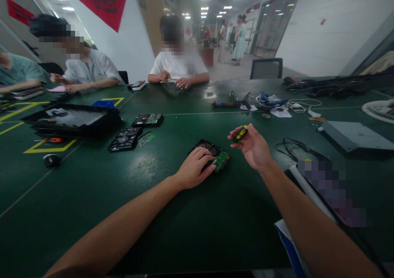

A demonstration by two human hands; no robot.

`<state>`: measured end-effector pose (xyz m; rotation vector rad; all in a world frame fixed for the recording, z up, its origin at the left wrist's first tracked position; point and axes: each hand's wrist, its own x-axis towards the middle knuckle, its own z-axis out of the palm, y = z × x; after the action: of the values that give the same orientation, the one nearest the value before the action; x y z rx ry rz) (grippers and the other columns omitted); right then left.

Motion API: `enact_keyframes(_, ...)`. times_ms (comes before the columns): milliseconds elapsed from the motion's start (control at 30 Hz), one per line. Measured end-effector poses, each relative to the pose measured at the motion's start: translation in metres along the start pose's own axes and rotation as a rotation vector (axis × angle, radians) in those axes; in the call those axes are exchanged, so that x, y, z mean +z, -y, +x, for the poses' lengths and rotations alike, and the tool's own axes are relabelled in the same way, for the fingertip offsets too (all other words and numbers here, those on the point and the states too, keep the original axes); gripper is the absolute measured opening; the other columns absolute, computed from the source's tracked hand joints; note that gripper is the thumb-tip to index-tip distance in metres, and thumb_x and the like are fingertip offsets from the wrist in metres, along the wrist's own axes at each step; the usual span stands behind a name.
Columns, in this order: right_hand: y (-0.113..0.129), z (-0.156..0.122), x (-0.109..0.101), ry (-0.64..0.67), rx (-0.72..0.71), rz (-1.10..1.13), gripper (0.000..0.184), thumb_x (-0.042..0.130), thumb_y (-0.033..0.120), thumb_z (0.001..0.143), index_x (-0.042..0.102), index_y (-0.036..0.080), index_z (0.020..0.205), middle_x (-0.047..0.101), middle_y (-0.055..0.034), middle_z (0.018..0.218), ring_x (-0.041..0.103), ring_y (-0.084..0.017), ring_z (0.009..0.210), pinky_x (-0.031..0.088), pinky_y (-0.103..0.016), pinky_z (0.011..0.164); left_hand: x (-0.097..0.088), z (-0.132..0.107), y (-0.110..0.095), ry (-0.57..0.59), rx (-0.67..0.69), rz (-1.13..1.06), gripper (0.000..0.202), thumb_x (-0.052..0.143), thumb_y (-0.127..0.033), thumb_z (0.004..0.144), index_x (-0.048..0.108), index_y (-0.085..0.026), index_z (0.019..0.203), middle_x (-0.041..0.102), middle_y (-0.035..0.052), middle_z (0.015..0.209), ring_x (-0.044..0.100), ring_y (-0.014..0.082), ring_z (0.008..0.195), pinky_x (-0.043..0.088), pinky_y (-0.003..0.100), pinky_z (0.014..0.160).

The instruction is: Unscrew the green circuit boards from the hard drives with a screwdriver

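In front of me on the green table lies an opened hard drive [221, 161] with a green circuit board at its near right end. My left hand [194, 168] lies over it, fingers curled across the top and thumb at the near edge, gripping it. A screwdriver with a black and yellow handle [240, 134] is pinched between the fingers and thumb of my right hand [255, 149], raised just right of the drive. Its thin shaft points down toward the board; I cannot tell whether the tip touches.
Left of centre lie two more drives [147, 119] [124, 139] and a loose circuit board [146, 138]. A black tray [70, 122] stands farther left. To the right are a grey metal box [358, 137], cables [303, 105] and tools [226, 104]. Co-workers [178, 67] sit across the table.
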<state>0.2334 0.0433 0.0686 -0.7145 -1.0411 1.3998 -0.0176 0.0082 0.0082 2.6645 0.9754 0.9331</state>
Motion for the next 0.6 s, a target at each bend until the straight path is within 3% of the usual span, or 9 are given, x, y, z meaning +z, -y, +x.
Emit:
enact_keyframes(133, -0.0001, 0.0008, -0.0015, -0.016, 0.018, -0.012, 0.037, 0.070, 0.060, 0.092, 0.074, 0.025, 0.101, 0.076, -0.0055, 0.097, 0.073, -0.022, 0.094, 0.061, -0.029, 0.065, 0.0011, -0.0004, 0.0009, 0.001, 0.002, -0.007, 0.028, 0.059, -0.036, 0.105, 0.065, -0.021, 0.129, 0.065, 0.0130, 0.127, 0.059, 0.0302, 0.125, 0.052, 0.055, 0.108)
enact_keyframes(333, -0.0002, -0.0007, -0.0029, -0.005, -0.032, -0.098, 0.030, 0.072, 0.054, 0.092, 0.076, 0.028, 0.105, 0.073, -0.0028, 0.088, 0.067, -0.017, 0.079, 0.048, -0.025, 0.053, 0.0009, 0.0002, -0.0006, -0.008, 0.002, -0.013, 0.028, 0.059, -0.035, 0.105, 0.066, -0.021, 0.128, 0.065, 0.0134, 0.126, 0.059, 0.0306, 0.125, 0.052, 0.055, 0.107)
enact_keyframes(467, -0.0009, -0.0007, -0.0020, -0.001, -0.030, -0.095, 0.029, 0.074, 0.055, 0.091, 0.077, 0.027, 0.099, 0.074, -0.0034, 0.091, 0.068, -0.018, 0.083, 0.051, -0.026, 0.057, 0.0005, 0.0004, -0.0007, -0.006, 0.006, -0.013, 0.028, 0.059, -0.035, 0.105, 0.066, -0.022, 0.128, 0.066, 0.0129, 0.125, 0.059, 0.0304, 0.124, 0.053, 0.054, 0.106)
enact_keyframes(600, -0.0025, 0.0011, -0.0023, 0.004, 0.005, -0.040, 0.044, 0.068, 0.068, 0.091, 0.077, 0.026, 0.100, 0.076, -0.0053, 0.096, 0.073, -0.021, 0.092, 0.058, -0.030, 0.063, 0.0003, 0.0002, -0.0010, -0.009, 0.004, -0.004, 0.028, 0.058, -0.036, 0.106, 0.066, -0.020, 0.128, 0.065, 0.0134, 0.125, 0.059, 0.0302, 0.125, 0.052, 0.054, 0.107)
